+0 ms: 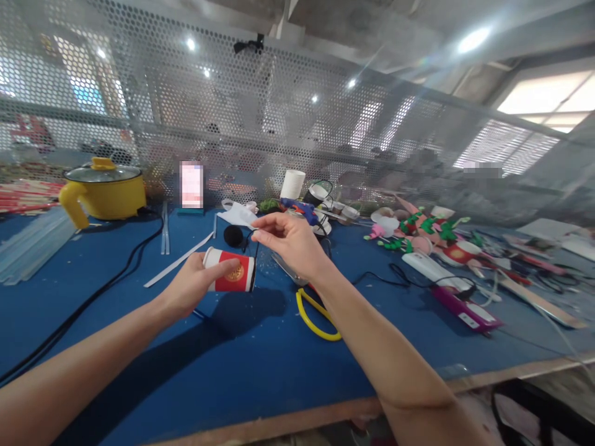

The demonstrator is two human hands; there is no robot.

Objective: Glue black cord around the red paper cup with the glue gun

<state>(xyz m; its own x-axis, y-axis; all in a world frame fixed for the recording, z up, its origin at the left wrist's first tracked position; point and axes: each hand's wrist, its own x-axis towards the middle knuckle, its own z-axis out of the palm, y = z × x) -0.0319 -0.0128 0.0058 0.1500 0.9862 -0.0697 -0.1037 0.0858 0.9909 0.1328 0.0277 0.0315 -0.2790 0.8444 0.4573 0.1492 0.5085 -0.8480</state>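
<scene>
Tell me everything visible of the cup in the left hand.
The cup looks like paper: white with a broad red band, a round gold emblem and a dark edge at one end. It is tipped sideways in the left hand, thumb across the band, above the blue tabletop. Its inside is hidden.

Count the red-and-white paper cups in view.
2. One is the red-and-white cup held in the left hand; the second cup lies among the clutter toward the right of the blue table. More could be hidden in that clutter.
</scene>
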